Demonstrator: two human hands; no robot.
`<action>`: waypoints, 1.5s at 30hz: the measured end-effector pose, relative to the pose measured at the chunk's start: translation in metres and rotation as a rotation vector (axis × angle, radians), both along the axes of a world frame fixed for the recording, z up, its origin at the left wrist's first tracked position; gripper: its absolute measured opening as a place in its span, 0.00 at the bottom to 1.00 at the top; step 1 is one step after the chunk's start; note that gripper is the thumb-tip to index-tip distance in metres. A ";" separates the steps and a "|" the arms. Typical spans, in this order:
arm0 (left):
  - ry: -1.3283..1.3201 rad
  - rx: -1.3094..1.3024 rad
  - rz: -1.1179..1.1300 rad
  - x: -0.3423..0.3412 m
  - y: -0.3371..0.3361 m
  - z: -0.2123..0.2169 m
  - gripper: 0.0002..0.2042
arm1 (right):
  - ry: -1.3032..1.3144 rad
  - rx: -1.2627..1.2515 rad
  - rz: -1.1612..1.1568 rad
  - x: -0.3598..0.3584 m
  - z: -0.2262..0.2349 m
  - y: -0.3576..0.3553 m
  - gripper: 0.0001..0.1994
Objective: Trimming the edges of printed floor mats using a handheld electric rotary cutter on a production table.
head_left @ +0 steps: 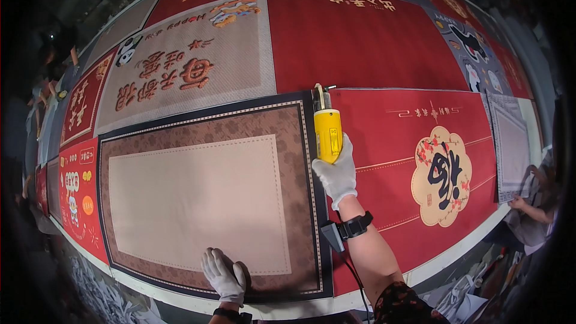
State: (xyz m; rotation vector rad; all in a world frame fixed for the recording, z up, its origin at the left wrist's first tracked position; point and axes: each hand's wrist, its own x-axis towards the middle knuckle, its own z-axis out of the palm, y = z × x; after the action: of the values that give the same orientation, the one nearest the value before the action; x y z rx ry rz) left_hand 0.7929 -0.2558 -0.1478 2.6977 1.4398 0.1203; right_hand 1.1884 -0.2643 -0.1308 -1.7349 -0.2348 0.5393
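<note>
**Yellow cutter held at the seam between two printed mats**

A yellow, cylinder-bodied electric cutting tool (327, 133) is gripped by the white-gloved right hand (338, 174), whose fingers are wrapped round the lower part of the body; its dark blade end points to the far side and lies on the line where the brown bordered mat with a plain beige centre (198, 198) meets the red mat with a cream flower-shaped emblem (420, 162). A cord is seen trailing from the wrist toward the near edge. The white-gloved left hand (223, 276) is laid flat, fingers spread, on the near border of the brown mat.

The tool is judged rigid, smooth-sided and fairly light, best taken round its yellow barrel, clear of the blade. The mats, printed as one wide sheet across the worktop (420, 273), are judged thin, flexible and liable to shift, so flat pressure is called for. At the far right, another person's hand (517, 203) is seen at a grey mat (510, 144).
</note>
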 end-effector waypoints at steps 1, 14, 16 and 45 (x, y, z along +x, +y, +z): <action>0.006 0.002 0.005 0.000 0.000 0.000 0.35 | -0.018 -0.007 0.005 0.004 0.000 0.004 0.44; -0.116 -0.114 0.073 0.010 0.001 0.017 0.33 | 0.086 0.339 0.092 -0.006 0.081 -0.037 0.36; -0.167 -0.043 0.039 0.013 0.002 0.009 0.34 | 0.148 0.333 0.141 -0.024 0.102 -0.078 0.36; -1.004 -1.089 0.822 -0.275 0.150 0.060 0.34 | -0.059 0.133 0.116 -0.263 0.302 -0.123 0.34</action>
State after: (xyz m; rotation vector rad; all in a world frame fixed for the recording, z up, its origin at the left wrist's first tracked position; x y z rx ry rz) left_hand 0.5175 -0.1059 -0.0882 0.8540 1.4394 0.4674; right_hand 0.9250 -0.3878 0.1712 -1.6165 -0.4070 0.5451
